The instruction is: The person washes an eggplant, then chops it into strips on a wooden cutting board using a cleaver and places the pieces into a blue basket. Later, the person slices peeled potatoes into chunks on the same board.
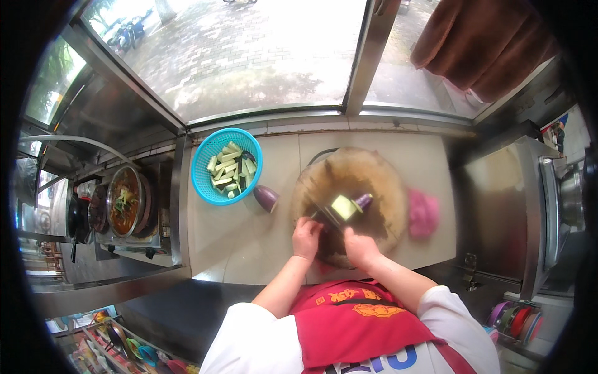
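Note:
On a round wooden chopping block [392,187] my right hand [362,248] grips a cleaver [329,212], its blade pointing up and left, seen nearly edge-on. My left hand [307,236] is at the block's left side near the blade, fingertips pinched together on a small dark piece too blurred to name. A pale peeled eggplant chunk [344,208] lies right of the blade, beside a purple eggplant end [363,201]. Left of the block, a cut purple eggplant piece [266,198] lies on the counter, next to a blue plastic basket [198,175] holding cut eggplant strips [225,169].
A pink cloth [423,212] lies right of the block on the tiled counter [247,248]. A glass window with a metal frame [271,114] stands behind. At left, a pan of food in red broth [124,201] is by a stove; a metal cabinet [495,210] is at right.

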`<action>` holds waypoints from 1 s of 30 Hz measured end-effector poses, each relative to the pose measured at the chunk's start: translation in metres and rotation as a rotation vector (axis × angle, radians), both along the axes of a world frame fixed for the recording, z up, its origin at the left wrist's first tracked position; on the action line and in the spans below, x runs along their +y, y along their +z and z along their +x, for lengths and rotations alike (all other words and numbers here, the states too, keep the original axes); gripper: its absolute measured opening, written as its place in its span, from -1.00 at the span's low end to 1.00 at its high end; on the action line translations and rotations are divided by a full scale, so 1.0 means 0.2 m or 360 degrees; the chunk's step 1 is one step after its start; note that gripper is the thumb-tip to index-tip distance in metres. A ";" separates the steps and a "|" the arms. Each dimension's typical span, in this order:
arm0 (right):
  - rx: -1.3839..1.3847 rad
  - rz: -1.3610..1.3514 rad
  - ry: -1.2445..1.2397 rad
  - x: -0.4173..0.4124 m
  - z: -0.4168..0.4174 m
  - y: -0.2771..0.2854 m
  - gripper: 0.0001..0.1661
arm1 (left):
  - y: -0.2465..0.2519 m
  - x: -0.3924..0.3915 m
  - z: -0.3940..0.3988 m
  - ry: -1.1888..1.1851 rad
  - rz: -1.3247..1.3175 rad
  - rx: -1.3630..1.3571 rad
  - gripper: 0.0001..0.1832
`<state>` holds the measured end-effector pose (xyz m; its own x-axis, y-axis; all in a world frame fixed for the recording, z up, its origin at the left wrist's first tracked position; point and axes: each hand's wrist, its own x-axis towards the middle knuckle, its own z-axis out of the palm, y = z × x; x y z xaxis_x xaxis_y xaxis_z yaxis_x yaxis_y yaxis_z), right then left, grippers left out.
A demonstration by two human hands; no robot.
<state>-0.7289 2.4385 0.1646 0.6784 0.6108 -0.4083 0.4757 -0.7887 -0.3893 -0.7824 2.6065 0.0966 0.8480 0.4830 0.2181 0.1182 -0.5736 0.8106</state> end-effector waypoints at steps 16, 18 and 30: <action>0.0089 -0.0054 -0.0013 0.07 -0.03 0.01 -0.81 | 0.02 0.03 0.00 -0.0045 -0.0069 0.0016 -0.93; 0.0062 0.0108 -0.0045 0.02 -0.01 0.04 -0.75 | 0.01 0.03 -0.01 -0.0036 -0.0062 0.0028 -0.88; -0.0279 0.0324 -0.0446 -0.27 0.02 0.16 -0.72 | 0.22 -0.06 0.21 -0.0257 0.0107 0.0236 -0.28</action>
